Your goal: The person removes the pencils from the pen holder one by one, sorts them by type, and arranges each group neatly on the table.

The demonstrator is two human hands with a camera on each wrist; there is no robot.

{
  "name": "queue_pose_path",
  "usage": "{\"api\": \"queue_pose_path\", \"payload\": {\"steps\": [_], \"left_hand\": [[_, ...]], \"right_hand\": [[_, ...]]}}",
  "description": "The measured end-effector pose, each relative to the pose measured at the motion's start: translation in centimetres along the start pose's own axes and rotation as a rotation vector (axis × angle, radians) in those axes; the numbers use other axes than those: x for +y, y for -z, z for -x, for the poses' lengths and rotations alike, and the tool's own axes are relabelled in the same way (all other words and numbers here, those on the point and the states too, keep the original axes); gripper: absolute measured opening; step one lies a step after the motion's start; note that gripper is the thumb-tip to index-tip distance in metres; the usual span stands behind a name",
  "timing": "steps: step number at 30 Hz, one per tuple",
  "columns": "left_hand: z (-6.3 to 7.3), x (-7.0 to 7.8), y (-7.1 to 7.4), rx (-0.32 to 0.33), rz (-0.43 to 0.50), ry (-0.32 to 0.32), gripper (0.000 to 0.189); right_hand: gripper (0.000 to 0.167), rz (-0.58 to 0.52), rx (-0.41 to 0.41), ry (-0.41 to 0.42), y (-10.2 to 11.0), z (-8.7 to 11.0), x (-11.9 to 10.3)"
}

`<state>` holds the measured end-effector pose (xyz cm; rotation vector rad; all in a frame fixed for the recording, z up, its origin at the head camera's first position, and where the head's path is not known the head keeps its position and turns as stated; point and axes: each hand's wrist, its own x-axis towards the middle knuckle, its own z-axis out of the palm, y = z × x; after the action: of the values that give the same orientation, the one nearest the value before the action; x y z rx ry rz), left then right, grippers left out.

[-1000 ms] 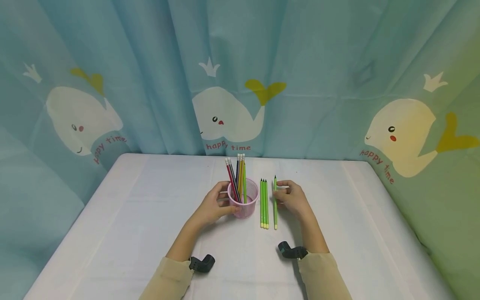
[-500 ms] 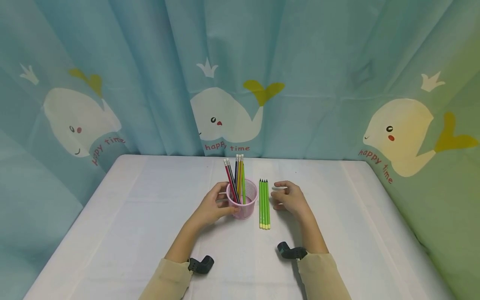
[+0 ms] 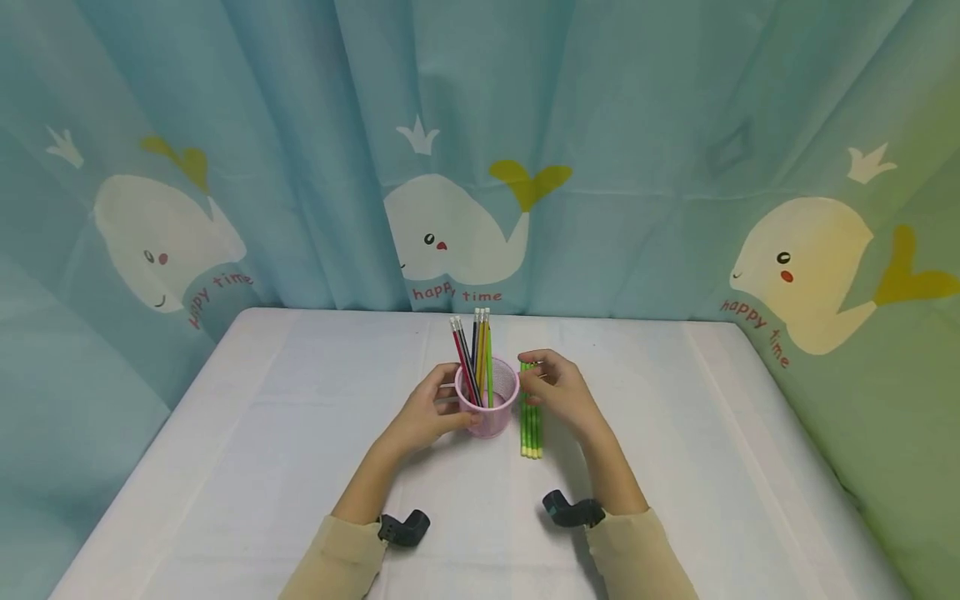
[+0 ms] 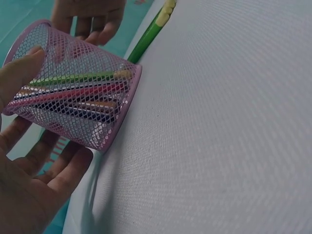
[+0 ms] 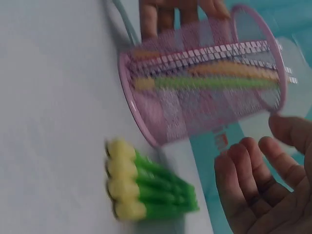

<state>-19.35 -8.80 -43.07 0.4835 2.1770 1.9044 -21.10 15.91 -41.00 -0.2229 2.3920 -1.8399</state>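
A pink mesh pencil cup point(image 3: 492, 423) stands on the table with several pencils point(image 3: 480, 358) in it, one green among red, black and yellow ones. My left hand point(image 3: 416, 421) holds the cup from its left side, thumb at the front and fingers behind; the left wrist view shows the thumb point(image 4: 22, 73) against the mesh. Just right of the cup, several green pencils point(image 3: 531, 437) with cream ends lie side by side. My right hand point(image 3: 566, 396) is over their far ends, hiding their tips. In the right wrist view its fingers point(image 5: 243, 170) are loosely bent around nothing, thumb near the cup rim.
The white-covered table point(image 3: 315, 375) reaches back to a blue-green curtain point(image 3: 630, 108) printed with whales. A dark wrist camera point(image 3: 405, 527) sits on the left wrist and another camera point(image 3: 573, 509) on the right.
The right hand slid the single green pencil left against the others, let it go, then moved left over the row's far ends. The left hand stays on the cup.
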Motion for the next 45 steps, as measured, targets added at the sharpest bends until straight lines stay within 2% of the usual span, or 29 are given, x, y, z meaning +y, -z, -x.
{"api": "queue_pose_path", "payload": {"steps": [4,9,12,16,21,28,32,40,45], "left_hand": [[0.0,0.0,0.0,0.0,0.005,-0.01,0.076],[-0.1,0.0,-0.1,-0.002,0.005,-0.005,0.076],[-0.1,0.0,-0.1,0.001,-0.002,-0.005,0.075],[0.0,0.1,-0.1,0.003,-0.006,-0.017,0.075],[0.1,0.1,0.0,0.002,-0.007,-0.007,0.076],[0.0,0.1,-0.1,0.009,-0.018,-0.015,0.075],[-0.1,0.1,-0.1,0.009,-0.017,-0.01,0.075],[-0.1,0.1,0.0,0.007,-0.009,-0.036,0.074],[0.0,0.1,0.0,0.009,-0.011,-0.029,0.074]], "right_hand": [[0.032,0.008,0.0,0.049,-1.2,-0.2,-0.2],[0.031,-0.016,0.041,0.083,-2.3,-0.2,-0.4],[0.033,0.009,0.056,0.149,-2.8,0.0,-0.6],[0.035,0.016,-0.002,0.26,-3.3,0.2,-0.6],[0.038,0.034,-0.104,0.319,-3.7,0.5,-0.7],[0.039,0.098,-0.106,0.364,-3.8,0.6,-0.8],[0.037,0.092,-0.091,0.397,-3.8,0.5,-0.9],[0.036,0.043,-0.039,0.357,-3.6,0.4,-1.2],[0.034,0.045,-0.027,0.344,-3.4,1.6,-3.7]]}}
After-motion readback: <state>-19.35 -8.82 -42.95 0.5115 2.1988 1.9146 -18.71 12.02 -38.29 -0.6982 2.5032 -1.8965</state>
